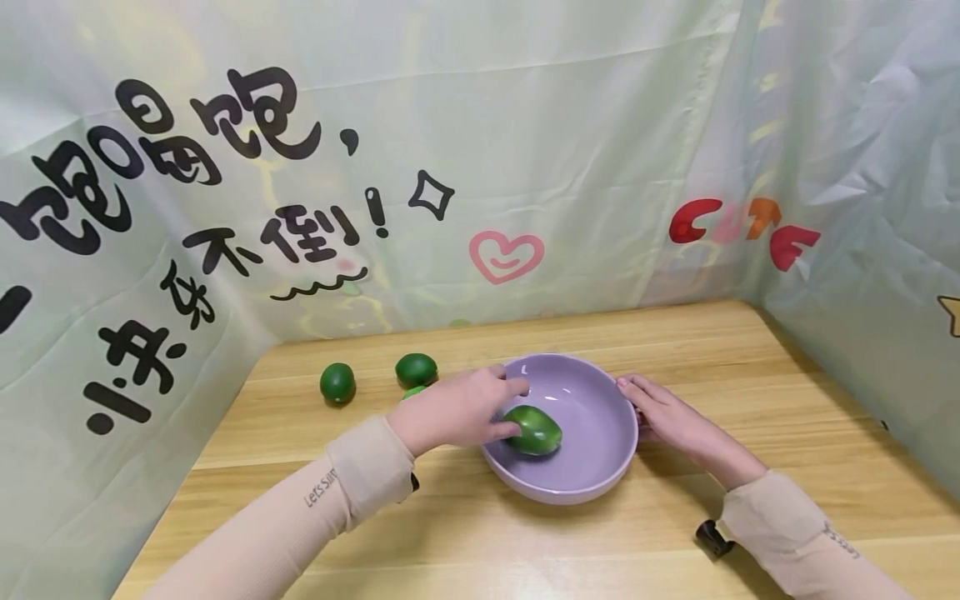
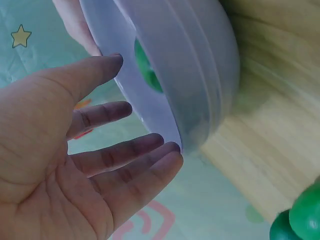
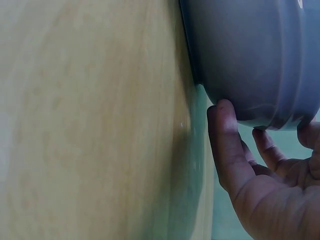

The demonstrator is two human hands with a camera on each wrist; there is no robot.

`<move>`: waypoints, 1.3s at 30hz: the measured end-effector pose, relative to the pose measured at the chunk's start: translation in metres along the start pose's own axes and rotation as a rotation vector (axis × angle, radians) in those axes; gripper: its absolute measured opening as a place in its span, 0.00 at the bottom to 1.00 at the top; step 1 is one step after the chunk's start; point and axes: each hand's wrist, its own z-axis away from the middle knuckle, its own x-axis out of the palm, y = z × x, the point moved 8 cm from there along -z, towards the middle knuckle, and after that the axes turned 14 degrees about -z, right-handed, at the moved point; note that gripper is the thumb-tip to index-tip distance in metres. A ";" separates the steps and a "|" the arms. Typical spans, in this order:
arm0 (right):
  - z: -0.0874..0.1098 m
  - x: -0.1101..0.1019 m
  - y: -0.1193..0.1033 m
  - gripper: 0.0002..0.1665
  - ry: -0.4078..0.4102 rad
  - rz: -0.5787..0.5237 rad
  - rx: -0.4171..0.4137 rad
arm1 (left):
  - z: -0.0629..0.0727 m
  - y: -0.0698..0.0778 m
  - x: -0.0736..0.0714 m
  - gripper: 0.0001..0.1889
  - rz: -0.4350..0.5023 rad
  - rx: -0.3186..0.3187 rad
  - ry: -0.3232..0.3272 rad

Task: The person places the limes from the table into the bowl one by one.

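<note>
A round, shallow purple bowl stands on the table, with a glossy green oval fruit inside, toward its left wall. My left hand reaches over the bowl's left rim. Its fingers are spread and hold nothing; in the left wrist view the fruit shows apart from them, beyond the rim. At the opposite side, my right hand holds the bowl, thumb at the rim and the other fingers against the outer wall, as the right wrist view shows around the bowl.
On the table left of the bowl lie a dark green round fruit and a dark green oval fruit. A brighter green fruit is mostly hidden behind my left hand. Printed cloth hangs around the wooden table.
</note>
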 end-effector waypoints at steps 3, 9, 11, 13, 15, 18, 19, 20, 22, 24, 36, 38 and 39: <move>0.000 0.000 0.000 0.34 0.002 0.006 0.001 | 0.004 -0.009 -0.001 0.26 0.004 -0.024 -0.010; 0.001 0.000 0.000 0.34 0.007 0.010 0.000 | 0.012 -0.027 -0.008 0.27 0.041 -0.086 -0.007; 0.001 -0.001 0.001 0.34 0.008 0.009 0.001 | 0.013 -0.034 -0.011 0.27 0.041 -0.099 0.001; 0.002 -0.001 0.002 0.34 0.009 0.005 0.003 | 0.014 -0.041 -0.013 0.26 0.041 -0.117 0.001; 0.002 -0.001 0.002 0.33 0.009 0.001 0.006 | 0.016 -0.049 -0.014 0.25 0.038 -0.121 0.010; 0.001 0.000 0.002 0.33 0.007 -0.005 0.007 | 0.021 -0.059 -0.019 0.24 0.047 -0.122 0.031; 0.001 0.000 0.002 0.33 0.005 -0.005 0.007 | 0.022 -0.062 -0.020 0.24 0.053 -0.122 0.042; 0.001 0.000 0.002 0.33 0.004 -0.006 0.007 | 0.024 -0.066 -0.022 0.24 0.054 -0.123 0.052; 0.000 0.001 0.001 0.33 0.002 -0.005 0.007 | 0.027 -0.073 -0.024 0.24 0.061 -0.142 0.054; 0.000 0.001 0.001 0.33 0.000 -0.005 0.005 | 0.030 -0.082 -0.023 0.25 0.067 -0.171 0.047; -0.002 0.000 0.002 0.33 0.005 -0.003 -0.004 | 0.048 -0.139 -0.006 0.23 0.070 -0.298 0.045; -0.002 0.000 0.002 0.33 0.006 -0.004 -0.004 | 0.051 -0.148 -0.001 0.23 0.073 -0.312 0.036; -0.002 0.000 0.002 0.33 0.007 -0.005 -0.005 | 0.053 -0.152 0.001 0.23 0.073 -0.320 0.032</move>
